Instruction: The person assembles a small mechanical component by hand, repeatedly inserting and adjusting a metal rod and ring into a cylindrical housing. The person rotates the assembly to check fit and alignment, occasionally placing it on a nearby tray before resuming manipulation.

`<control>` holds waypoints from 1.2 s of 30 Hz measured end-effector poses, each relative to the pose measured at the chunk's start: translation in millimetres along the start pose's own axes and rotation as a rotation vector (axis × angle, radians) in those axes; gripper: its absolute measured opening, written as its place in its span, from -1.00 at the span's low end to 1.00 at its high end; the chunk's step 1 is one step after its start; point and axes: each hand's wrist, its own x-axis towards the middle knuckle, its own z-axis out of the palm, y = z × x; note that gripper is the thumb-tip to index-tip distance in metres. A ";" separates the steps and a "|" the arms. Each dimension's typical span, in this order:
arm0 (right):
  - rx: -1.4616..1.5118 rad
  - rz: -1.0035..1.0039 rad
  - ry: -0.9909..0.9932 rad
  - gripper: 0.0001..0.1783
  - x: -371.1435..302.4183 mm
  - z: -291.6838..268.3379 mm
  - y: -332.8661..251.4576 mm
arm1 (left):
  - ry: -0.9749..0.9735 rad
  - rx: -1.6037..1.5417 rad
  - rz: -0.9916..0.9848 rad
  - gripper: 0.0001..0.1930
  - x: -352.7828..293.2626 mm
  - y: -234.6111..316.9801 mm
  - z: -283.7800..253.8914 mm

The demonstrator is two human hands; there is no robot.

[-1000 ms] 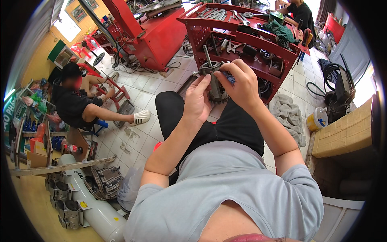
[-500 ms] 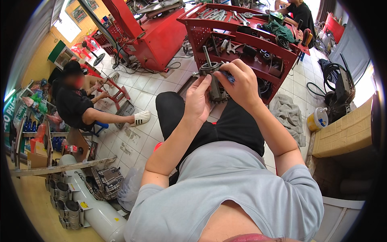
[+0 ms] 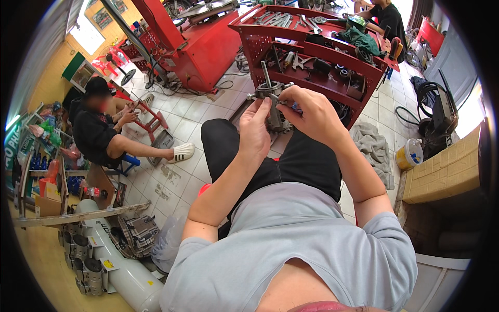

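Above my knees is a grey metal machine part [image 3: 279, 124] with a round collar, small side fittings and a thin rod [image 3: 266, 73] rising from it. My left hand [image 3: 253, 130] is closed on its left side, thumb pressed against the collar. At the collar's right side, my right hand [image 3: 315, 115] has its thumb and fingers pinched together. What lies between those fingertips is too small to make out. The lower end of the part is partly covered by my hands.
A red tool cart [image 3: 306, 44] with wrenches stands just ahead. To the left, a person [image 3: 96, 125] sits on a blue stool beside a red frame [image 3: 154, 124]. A grey cloth [image 3: 371, 151] and a yellow-labelled bucket [image 3: 409, 154] are on the right. Another person [image 3: 390, 23] is behind the cart.
My right hand has turned, its fingers curling lower and closer against the collar. My left hand stays nearly where it was on the part. The seated person's hands have risen slightly.
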 end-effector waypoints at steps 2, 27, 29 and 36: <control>-0.017 0.015 -0.008 -0.81 -0.3 0.2 -0.3 | 0.014 0.043 0.030 -0.87 0.7 -2.3 -2.5; -0.518 -0.044 0.122 -0.68 -2.8 7.9 -13.6 | -0.037 0.232 0.127 -0.84 -4.9 -18.4 -6.3; -0.508 -0.049 0.117 -0.70 -2.8 9.0 -15.0 | -0.041 0.234 0.127 -0.83 -3.5 -19.2 -8.7; -0.277 -0.055 0.038 -0.84 -4.9 9.0 -14.1 | -0.019 0.192 0.123 -0.82 -0.6 -16.9 -6.8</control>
